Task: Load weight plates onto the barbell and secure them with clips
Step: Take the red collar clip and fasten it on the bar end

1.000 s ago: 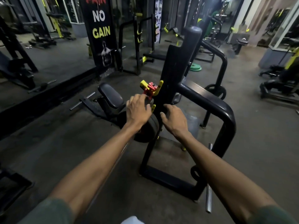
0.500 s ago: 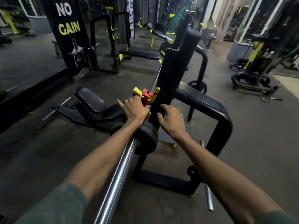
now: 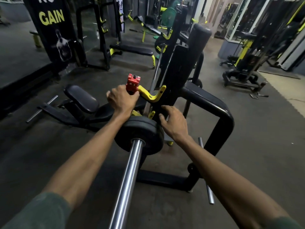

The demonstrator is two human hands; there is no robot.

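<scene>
We see a chrome barbell sleeve (image 3: 127,179) running from the bottom of the view up toward a black rack (image 3: 178,68). Two black weight plates (image 3: 142,129) sit on it side by side, pushed up near the rack, with bare sleeve left on our side of them.

Our left hand (image 3: 123,100) reaches past the plates, its fingers curled around the base of a red barbell clip (image 3: 132,83), which stands upright above the knuckles. The clip is beside a yellow bar hook (image 3: 151,96) on the rack upright; we cannot tell whether the two touch.

Our right hand (image 3: 174,123) hovers just right of the plates with fingers relaxed and slightly spread, holding nothing. Its fingertips lie close to the rack upright, though contact is unclear.

Left of the rack lies a black padded bench (image 3: 82,98). Further back stands a dark banner (image 3: 52,27) reading "GAIN", and a green plate (image 3: 168,15) is visible in the distance.
</scene>
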